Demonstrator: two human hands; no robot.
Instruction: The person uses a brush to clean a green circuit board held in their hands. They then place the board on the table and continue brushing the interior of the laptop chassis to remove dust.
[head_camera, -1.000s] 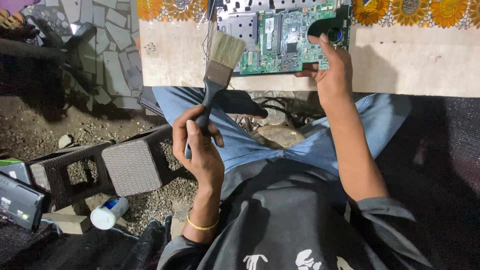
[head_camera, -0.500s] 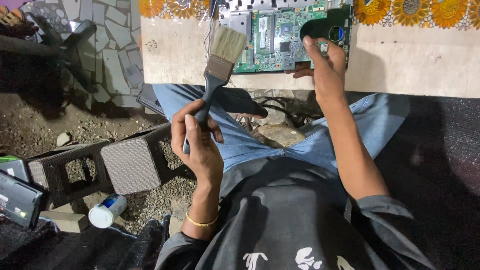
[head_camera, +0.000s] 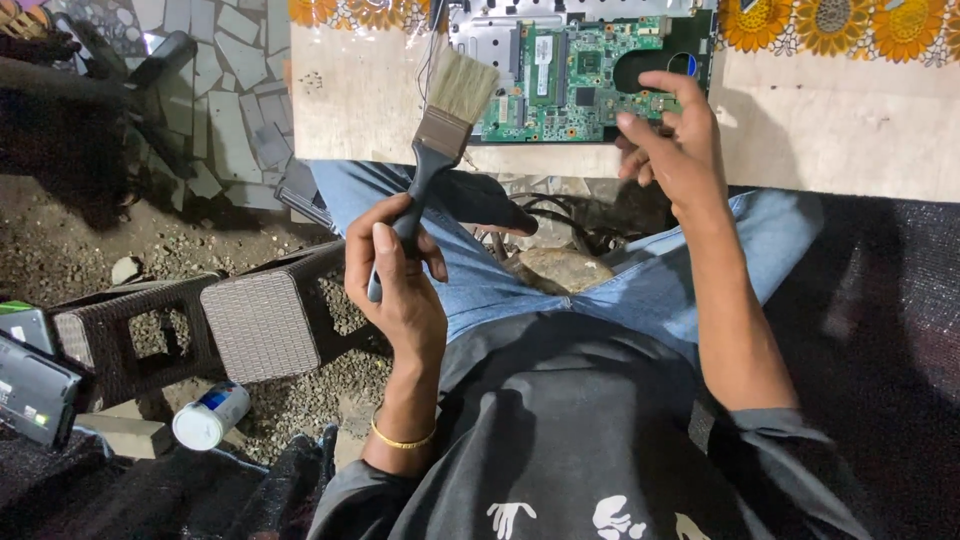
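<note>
My left hand (head_camera: 398, 283) grips the black handle of a flat paintbrush (head_camera: 448, 112), bristles pointing up at the table edge, just left of a green circuit board. The circuit board (head_camera: 560, 85) lies in an opened laptop chassis on the pale table (head_camera: 350, 100). My right hand (head_camera: 672, 148) rests on the board's near right edge, fingers curled over it beside a round cut-out. I sit with blue jeans and a dark shirt below.
A woven brown stool (head_camera: 262, 322) stands at my left on gravel. A white spray can (head_camera: 210, 416) lies by it, with dark devices (head_camera: 35, 385) at the left edge. Black cables and a stone (head_camera: 555, 268) lie between my legs. A sunflower-patterned cloth (head_camera: 850, 25) borders the table.
The brush has stayed raised at the table edge. My right hand has slid down the board's right side toward its near edge.
</note>
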